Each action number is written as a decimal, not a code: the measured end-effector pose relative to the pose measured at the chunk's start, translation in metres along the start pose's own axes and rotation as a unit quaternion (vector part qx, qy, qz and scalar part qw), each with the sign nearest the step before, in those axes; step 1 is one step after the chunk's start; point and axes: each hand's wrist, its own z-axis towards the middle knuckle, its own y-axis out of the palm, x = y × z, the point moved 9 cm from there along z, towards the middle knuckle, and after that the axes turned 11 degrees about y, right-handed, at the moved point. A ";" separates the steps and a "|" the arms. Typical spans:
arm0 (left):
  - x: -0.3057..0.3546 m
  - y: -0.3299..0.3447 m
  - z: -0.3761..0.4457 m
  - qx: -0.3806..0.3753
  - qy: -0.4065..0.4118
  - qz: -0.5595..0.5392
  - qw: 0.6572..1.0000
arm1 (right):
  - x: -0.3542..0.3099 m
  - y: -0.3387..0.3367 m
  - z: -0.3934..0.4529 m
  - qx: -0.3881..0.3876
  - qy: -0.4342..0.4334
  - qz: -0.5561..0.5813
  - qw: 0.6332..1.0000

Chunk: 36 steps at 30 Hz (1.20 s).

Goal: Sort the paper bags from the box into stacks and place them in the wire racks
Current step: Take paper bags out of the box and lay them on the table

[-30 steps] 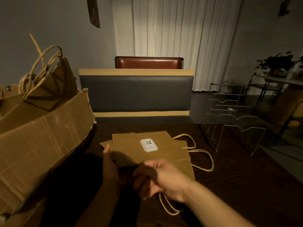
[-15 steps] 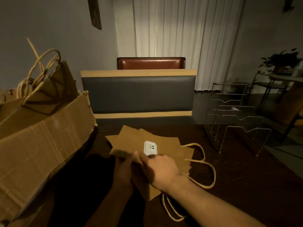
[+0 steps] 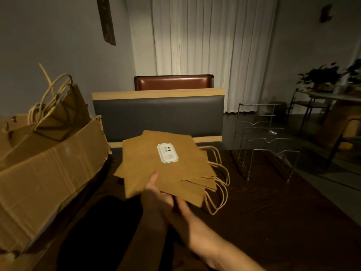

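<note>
A stack of flat brown paper bags [image 3: 152,169] with a white label [image 3: 168,153] on top hangs tilted above the dark table [image 3: 273,222]; its twine handles dangle to the right. My left hand [image 3: 154,192] grips the stack's near edge, thumb on top. Blurred, my right hand [image 3: 183,214] reaches its fingers under the same edge from the right. The wire rack [image 3: 267,141] stands with nothing in its slots on the table's far right. More bags [image 3: 58,118] with handles stick out of the cardboard box [image 3: 48,173] at the left.
A padded bench back [image 3: 158,118] runs along the table's far edge, with a brown chair [image 3: 173,83] behind it. Beyond the rack, a side table with a plant [image 3: 322,79] stands at the right. The box's torn flap leans toward the stack.
The stack was lying on the table under both hands; now it is lifted and tilted toward the far side. My right hand went from pressing on top to reaching under the near edge.
</note>
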 end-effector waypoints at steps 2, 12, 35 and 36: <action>-0.004 0.006 -0.011 -0.042 0.047 0.039 0.997 | -0.034 -0.003 -0.001 0.047 -0.127 -0.025 0.990; 0.022 -0.052 -0.016 -0.056 0.076 -0.033 0.995 | -0.168 -0.045 -0.025 0.149 -0.264 -0.035 0.952; 0.050 -0.038 -0.016 -0.165 0.231 0.418 0.863 | -0.102 -0.089 -0.009 0.140 -0.247 -0.302 0.910; 0.050 -0.038 -0.016 -0.165 0.226 0.403 0.871 | -0.104 -0.089 -0.010 0.138 -0.238 -0.301 0.913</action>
